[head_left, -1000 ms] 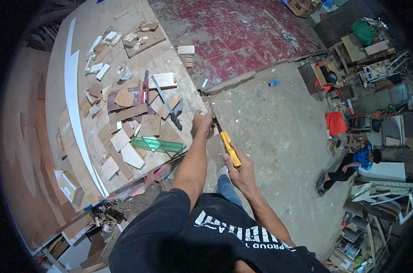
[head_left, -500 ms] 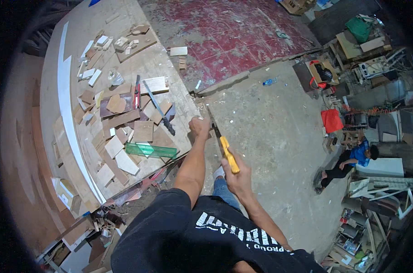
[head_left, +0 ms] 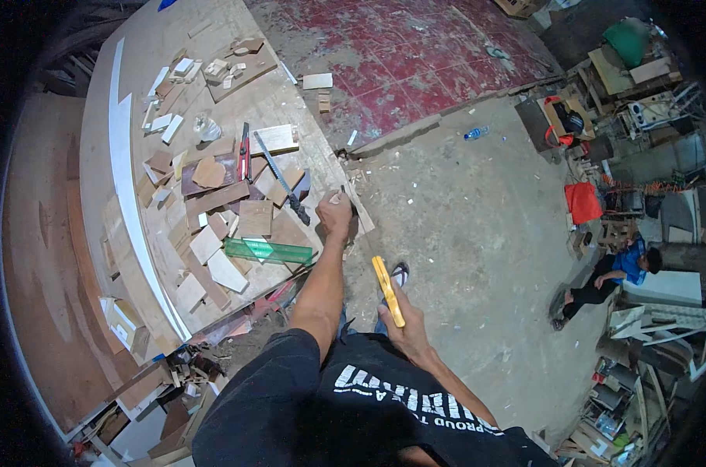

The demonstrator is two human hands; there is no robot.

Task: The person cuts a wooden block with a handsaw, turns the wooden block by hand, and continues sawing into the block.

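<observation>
My right hand is wrapped round the yellow handle of a handsaw. Its thin blade points away from me, toward the corner of the wooden table, and is hard to make out against the floor. My left hand is closed at the table's right edge, beside a pale strip of wood that juts past it. What its fingers grip is mostly hidden; a small dark tip shows above them. Left of this hand lie a loose saw blade with a dark wrapped grip, a red utility knife and a green transparent ruler.
Wood offcuts and a clear plastic cup crowd the table. A plastic bottle lies on the concrete floor, near the raised red-tiled floor. Another person sits at the right among piled materials.
The saw and my right hand have drawn back toward me. My left hand stays closed at the table edge. The whole view has shifted slightly.
</observation>
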